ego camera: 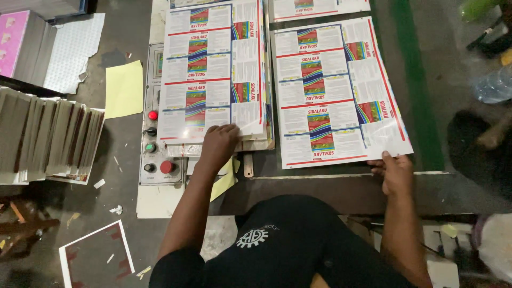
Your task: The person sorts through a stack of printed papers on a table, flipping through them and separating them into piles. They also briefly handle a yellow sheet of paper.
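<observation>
We look down and see our right hand (pixel 397 173) pinching the near right corner of a glossy printed sheet (pixel 338 90), fingers clamped on its edge. That sheet lies flat on the dark machine table (pixel 320 189), slightly skewed, its lower edge close to the table's near lip. It is white with red borders and carries repeated package panels, each with a band of rainbow stripes in red, blue, green and yellow.

Our left hand (pixel 218 144) presses palm down, fingers spread, on the near edge of a stack of printed sheets (pixel 213 69) just beside the single sheet; the fingers lie flat on top, not closed around anything. The stack shows the same striped panels and sits squared up, its lowest sheets fanned a little at the near corner.

Left of the stack we have a control panel (pixel 154 144) with 2 red buttons, 1 green and dark knobs. A yellow sheet (pixel 124 88) lies on the floor beyond it, and a bundle of folded cartons (pixel 50 138) stands on edge at far left. A plastic water bottle (pixel 493 85) lies at the right edge.
</observation>
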